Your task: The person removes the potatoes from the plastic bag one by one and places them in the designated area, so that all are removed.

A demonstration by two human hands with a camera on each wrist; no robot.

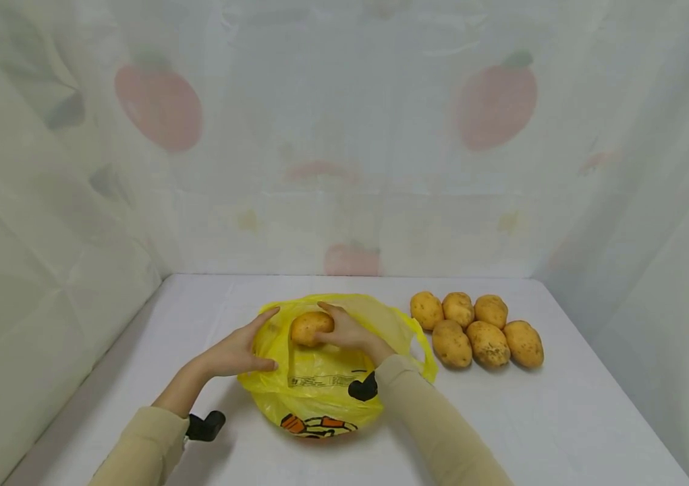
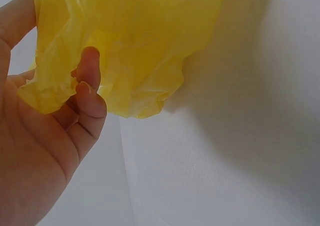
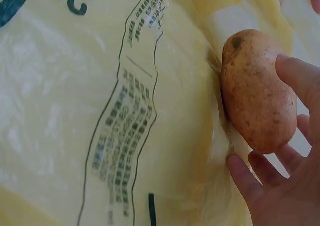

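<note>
On the white table, right in front of the person, the right hand's fingers curl round a potato, holding it at the mouth of the yellow bag. In the right wrist view the potato sits against the bag's plastic, fingertips cupping it from below and one side. The left hand's fingers pinch the bag's crumpled rim, thumb and fingertips closed on a fold of it, as the left wrist view shows; from above that hand lies along the bag's left edge. The right hand comes over the bag from the near side, its beige sleeve crossing the bag's right part.

Six more potatoes lie in a cluster to the right of the bag, close to it but apart.

By my reading, the step in hand is bagging this potato. The next move seems to call for the left hand to hold the mouth open while the right lowers the potato inside and lets go.
</note>
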